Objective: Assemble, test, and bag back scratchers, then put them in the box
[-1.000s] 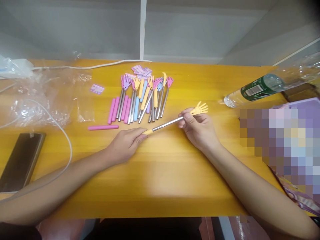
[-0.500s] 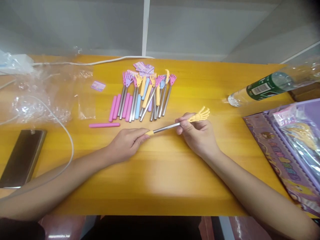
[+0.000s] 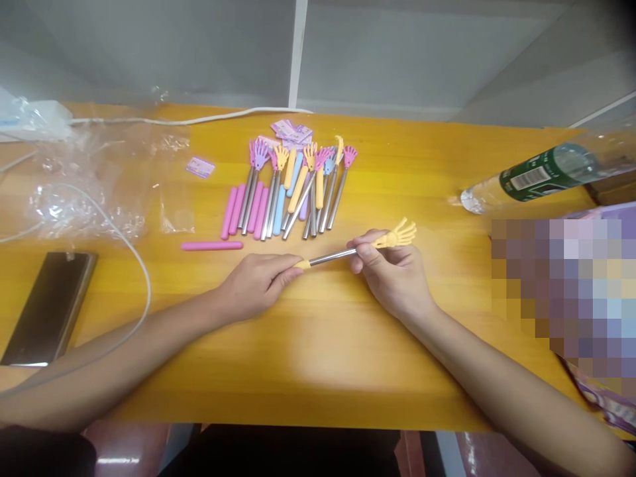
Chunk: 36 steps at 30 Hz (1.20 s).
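Yellow-headed stick (image 3: 332, 256) is held mid-frame over the bench (image 3: 322, 371), slightly tilted, head end higher in frame. Yellow grip (image 3: 303, 264) is wrapped by the fingers of the left hand (image 3: 251, 285); most of it is hidden. Rod is pinched just below the yellow head (image 3: 397, 234) by thumb and fingers of the right hand (image 3: 397, 278). Rods with hand-shaped heads (image 3: 298, 209) are grouped upper centre, mixed with coloured handles (image 3: 279, 209). One pink handle (image 3: 212, 246) is laid crosswise, left of centre. Purple cards (image 3: 293, 132) are piled behind the group. Clear plastic bags (image 3: 94, 192) are spread upper left; phone (image 3: 47, 308) is placed lower left. Green-labelled bottle (image 3: 527, 175) is seen upper right.
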Tool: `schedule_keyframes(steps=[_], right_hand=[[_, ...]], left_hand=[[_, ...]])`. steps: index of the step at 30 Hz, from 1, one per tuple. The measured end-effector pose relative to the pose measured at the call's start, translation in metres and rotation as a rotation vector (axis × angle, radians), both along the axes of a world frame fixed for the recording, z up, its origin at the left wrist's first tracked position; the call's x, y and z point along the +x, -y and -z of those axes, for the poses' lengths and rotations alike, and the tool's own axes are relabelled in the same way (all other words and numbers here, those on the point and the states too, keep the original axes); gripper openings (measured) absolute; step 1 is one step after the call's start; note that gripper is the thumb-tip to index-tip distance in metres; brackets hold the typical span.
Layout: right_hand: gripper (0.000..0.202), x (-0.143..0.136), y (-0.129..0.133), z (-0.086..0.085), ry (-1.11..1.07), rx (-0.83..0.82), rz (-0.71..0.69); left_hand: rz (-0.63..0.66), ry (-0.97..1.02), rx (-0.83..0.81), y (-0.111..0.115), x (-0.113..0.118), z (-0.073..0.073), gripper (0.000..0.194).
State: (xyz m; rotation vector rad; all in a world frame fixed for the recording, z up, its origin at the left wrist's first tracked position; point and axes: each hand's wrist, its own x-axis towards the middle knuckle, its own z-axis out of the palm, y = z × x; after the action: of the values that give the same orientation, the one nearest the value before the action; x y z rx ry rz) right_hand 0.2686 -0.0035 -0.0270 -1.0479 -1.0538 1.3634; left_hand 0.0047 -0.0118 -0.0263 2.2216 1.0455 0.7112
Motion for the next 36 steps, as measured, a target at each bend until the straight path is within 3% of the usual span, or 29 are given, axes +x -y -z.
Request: schedule_keyframes(steps=[18,28,36], right_hand=[[0.02,-0.0048,0.0025,0.0021,-0.015,0.005,-0.044],[0.022,-0.0064,0.0051,0.0036,-0.088,-0.081,-0.071],[0.023,-0.005,0.009,0.0064,-0.014,-0.064,-0.031]], left_hand=[[0.001,0.015,0.109,0.0013,0.0005,0.0048,0.028],[0.013,-0.012,0.084,-0.0006,0.0008,0.0037,0.03],[0.013,-0.005,0.146,0.0009,0.0009,0.0065,0.032]])
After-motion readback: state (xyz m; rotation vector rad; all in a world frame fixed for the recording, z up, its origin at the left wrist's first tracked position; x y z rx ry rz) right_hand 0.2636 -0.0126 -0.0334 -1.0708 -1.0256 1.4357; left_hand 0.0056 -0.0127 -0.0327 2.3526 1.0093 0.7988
